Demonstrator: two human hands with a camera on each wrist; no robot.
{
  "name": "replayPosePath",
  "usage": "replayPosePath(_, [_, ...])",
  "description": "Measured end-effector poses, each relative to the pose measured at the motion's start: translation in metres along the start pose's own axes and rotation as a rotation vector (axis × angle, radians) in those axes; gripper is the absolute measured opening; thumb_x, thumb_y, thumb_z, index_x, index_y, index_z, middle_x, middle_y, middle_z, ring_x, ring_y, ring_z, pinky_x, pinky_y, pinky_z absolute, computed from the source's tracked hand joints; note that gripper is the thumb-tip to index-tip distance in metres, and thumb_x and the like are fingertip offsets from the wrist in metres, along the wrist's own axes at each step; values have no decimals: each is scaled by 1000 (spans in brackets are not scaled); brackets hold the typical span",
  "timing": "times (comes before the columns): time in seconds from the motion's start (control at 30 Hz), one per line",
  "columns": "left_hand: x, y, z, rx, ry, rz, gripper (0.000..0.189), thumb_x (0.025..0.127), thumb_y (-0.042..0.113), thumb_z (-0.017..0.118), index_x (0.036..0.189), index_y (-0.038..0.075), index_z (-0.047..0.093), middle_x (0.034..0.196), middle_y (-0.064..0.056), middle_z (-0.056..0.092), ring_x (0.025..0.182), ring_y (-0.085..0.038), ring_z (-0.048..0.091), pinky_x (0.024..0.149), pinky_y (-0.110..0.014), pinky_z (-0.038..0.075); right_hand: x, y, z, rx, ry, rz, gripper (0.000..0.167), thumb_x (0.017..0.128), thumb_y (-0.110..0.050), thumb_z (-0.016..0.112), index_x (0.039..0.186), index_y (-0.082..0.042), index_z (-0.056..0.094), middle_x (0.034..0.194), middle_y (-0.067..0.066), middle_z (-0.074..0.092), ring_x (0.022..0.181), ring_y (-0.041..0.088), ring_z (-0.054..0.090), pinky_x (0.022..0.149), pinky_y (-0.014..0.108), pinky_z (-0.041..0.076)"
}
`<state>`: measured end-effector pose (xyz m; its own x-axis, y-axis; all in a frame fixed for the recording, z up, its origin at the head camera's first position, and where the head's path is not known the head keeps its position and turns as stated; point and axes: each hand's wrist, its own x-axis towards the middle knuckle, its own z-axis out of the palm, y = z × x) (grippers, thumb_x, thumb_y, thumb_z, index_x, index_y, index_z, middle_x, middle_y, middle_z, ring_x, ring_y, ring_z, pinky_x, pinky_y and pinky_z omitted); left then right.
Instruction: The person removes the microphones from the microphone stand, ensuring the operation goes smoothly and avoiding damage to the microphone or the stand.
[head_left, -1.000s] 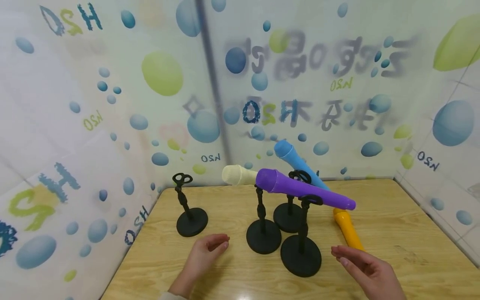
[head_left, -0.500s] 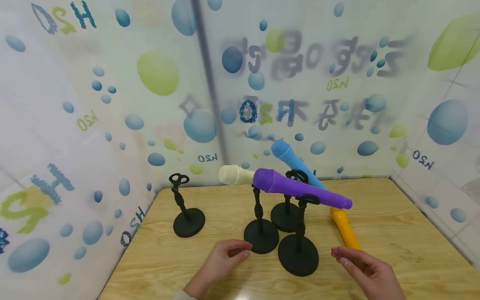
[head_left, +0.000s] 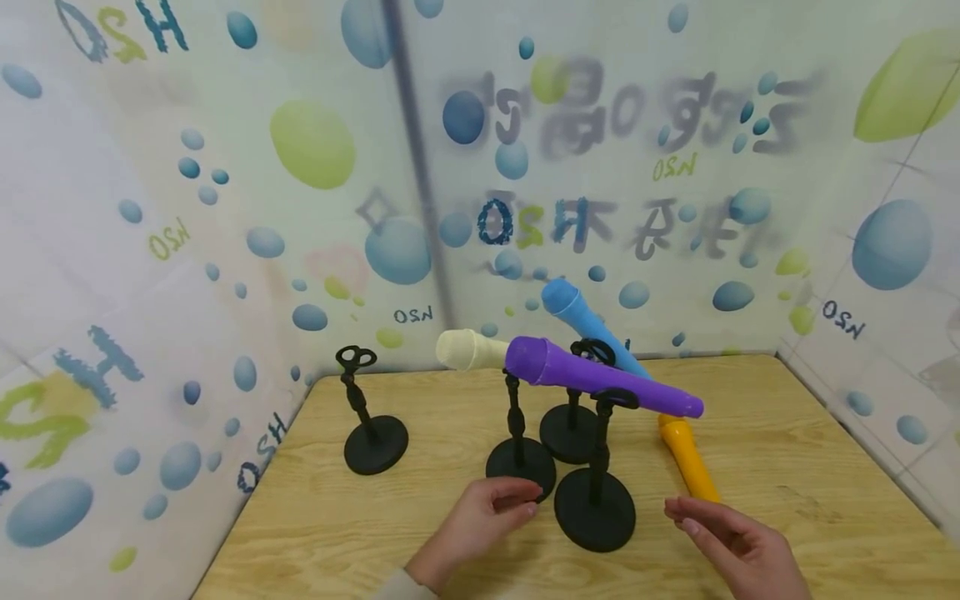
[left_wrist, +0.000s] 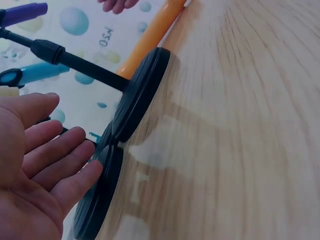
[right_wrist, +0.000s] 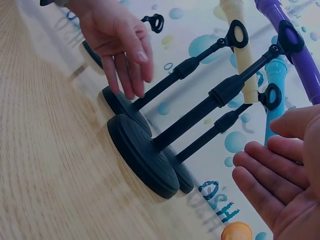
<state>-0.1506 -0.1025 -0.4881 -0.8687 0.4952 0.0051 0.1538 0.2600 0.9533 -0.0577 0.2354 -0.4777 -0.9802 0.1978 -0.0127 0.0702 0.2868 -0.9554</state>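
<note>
In the head view my left hand, fingers loosely bent and holding nothing, is in front of the black base of the stand with the cream microphone. Whether the fingertips touch that base, I cannot tell. A purple microphone lies across the clip of the front stand. Behind it, a blue microphone leans in a third stand. My right hand hovers, holding nothing, near an orange microphone that lies on the table.
A stand with a bare double-ring clip is at the table's far left. The wooden table meets printed curtain-like walls at its back and sides. Three stand bases cluster close together mid-table.
My left hand has moved right, from the gap beside the far-left stand to the cream microphone's stand. The right hand stays about where it was. The view has turned slightly; the microphones have not moved.
</note>
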Motion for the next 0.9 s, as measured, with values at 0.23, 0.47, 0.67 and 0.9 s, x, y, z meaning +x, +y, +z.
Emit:
replayPosePath(0.23, [12, 4, 18, -39, -40, 32, 37, 105, 14, 72, 138, -2, 69, 139, -18, 73, 129, -36, 71, 104, -28, 59, 0, 2, -1, -19, 3, 25, 33, 108, -21, 70, 135, -3, 73, 118, 1, 83, 101, 8, 79, 85, 20, 62])
replayPosePath(0.47, [20, 3, 36, -40, -49, 35, 40, 103, 15, 74, 142, 5, 69, 144, -11, 72, 136, -29, 67, 109, -32, 57, 1, 4, -2, -22, 10, 26, 32, 108, -20, 70, 134, -3, 73, 118, 1, 83, 100, 8, 79, 84, 20, 62])
replayPosePath(0.67, [25, 6, 47, -71, -70, 18, 43, 104, 13, 73, 145, 5, 65, 147, -10, 70, 140, -24, 65, 110, -28, 55, 0, 4, -4, -30, -4, 65, 32, 108, -19, 69, 135, -3, 72, 121, 4, 82, 101, 7, 78, 85, 19, 61])
replayPosePath(0.9, [30, 11, 56, -96, -50, 37, 40, 104, 12, 73, 143, 6, 67, 146, -13, 69, 138, -27, 66, 108, -28, 57, -2, 4, -3, -29, 16, 54, 30, 108, -18, 69, 133, -2, 73, 119, 2, 83, 100, 7, 78, 84, 20, 62])
